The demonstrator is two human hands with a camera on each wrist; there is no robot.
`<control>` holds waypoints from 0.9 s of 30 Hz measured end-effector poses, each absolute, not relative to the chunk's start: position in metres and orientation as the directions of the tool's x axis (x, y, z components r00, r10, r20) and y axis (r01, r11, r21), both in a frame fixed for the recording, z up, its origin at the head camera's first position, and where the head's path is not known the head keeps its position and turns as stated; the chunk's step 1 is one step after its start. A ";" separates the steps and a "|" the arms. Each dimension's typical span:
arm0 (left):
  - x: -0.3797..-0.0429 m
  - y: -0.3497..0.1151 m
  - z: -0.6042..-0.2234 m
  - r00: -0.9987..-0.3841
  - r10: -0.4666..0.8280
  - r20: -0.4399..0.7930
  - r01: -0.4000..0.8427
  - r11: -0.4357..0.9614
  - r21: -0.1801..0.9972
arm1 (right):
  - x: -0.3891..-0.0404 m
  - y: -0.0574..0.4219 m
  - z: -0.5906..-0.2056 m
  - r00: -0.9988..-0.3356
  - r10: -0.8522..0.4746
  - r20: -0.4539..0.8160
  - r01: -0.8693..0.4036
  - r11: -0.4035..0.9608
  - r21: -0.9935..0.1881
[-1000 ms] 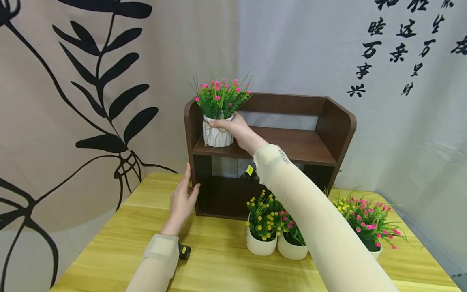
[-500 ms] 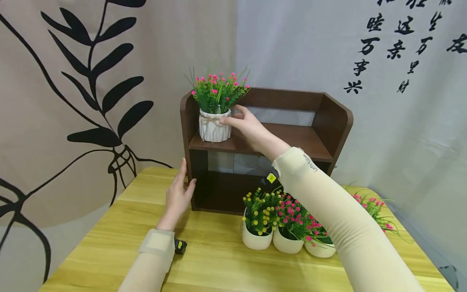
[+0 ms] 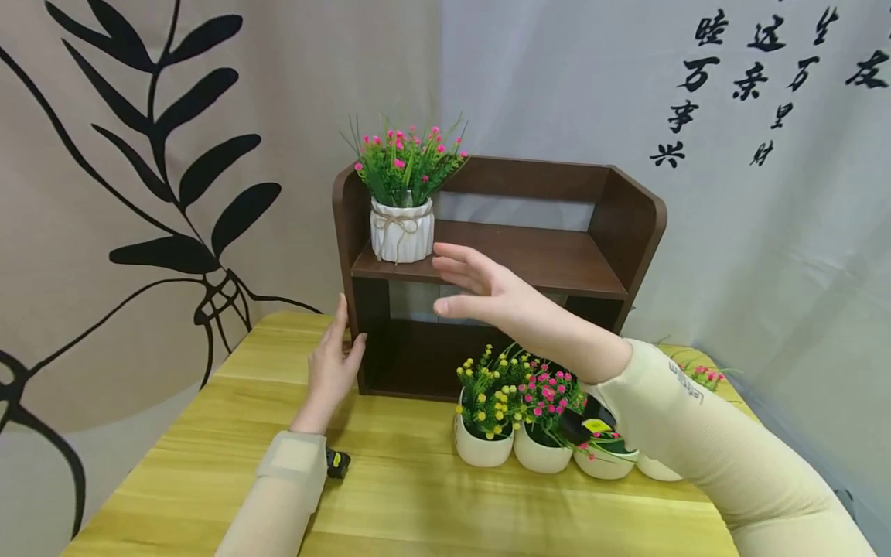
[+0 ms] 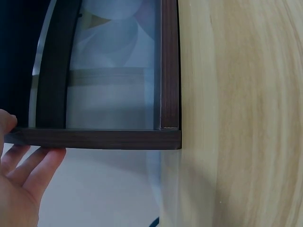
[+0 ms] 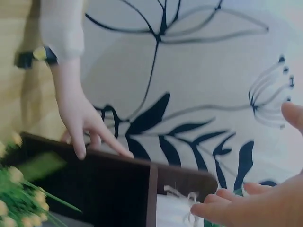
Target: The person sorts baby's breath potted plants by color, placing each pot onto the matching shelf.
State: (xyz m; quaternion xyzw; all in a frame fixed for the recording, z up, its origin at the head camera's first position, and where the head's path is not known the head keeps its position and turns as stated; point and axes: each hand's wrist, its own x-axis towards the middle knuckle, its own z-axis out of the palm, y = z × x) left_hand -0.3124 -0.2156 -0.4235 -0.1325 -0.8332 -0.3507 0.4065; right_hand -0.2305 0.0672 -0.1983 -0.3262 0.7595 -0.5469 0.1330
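Observation:
A white ribbed pot point(image 3: 402, 234) of pink flowers, tied with twine, stands upright at the left end of the upper shelf of a dark brown two-tier desk shelf point(image 3: 536, 249). My right hand point(image 3: 490, 290) is off the pot, just right of and below it in the head view, fingers extended and holding nothing. On the shelf's left side panel, my left hand point(image 3: 330, 379) holds the edge. Its thumb lies on one face and its fingers point(image 4: 45, 171) on the other in the left wrist view.
Several white pots stand in a row before the shelf on the wooden table point(image 3: 390, 503): one with yellow flowers point(image 3: 490, 398), one with pink flowers point(image 3: 550, 391), others partly behind my right forearm. A printed cloth point(image 3: 334, 93) hangs behind.
My right hand has let go of the white ribbed pot and drawn back right and down. The pot stays on the upper shelf. My left hand keeps its place at the side panel.

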 end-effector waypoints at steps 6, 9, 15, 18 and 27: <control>-0.315 -0.215 -0.424 -0.613 -0.060 0.788 0.517 0.724 0.457 | -0.191 0.085 -0.214 -0.648 -0.741 0.179 -0.418 0.149 -0.896; -0.315 -0.216 -0.424 -0.614 -0.061 0.787 0.515 0.725 0.458 | -0.176 0.093 -0.226 -0.614 -0.769 0.181 -0.445 0.147 -0.883; -0.313 -0.218 -0.422 -0.630 -0.071 0.773 0.497 0.729 0.471 | -0.154 0.103 -0.259 -0.598 -0.797 0.083 -0.444 0.243 -0.862; -0.313 -0.218 -0.422 -0.638 -0.077 0.767 0.488 0.729 0.479 | -0.146 0.108 -0.280 -0.583 -0.810 0.058 -0.438 0.254 -0.862; -0.313 -0.215 -0.422 -0.630 -0.073 0.773 0.495 0.729 0.473 | -0.135 0.136 -0.369 -0.638 -0.768 0.053 -0.317 0.200 -0.927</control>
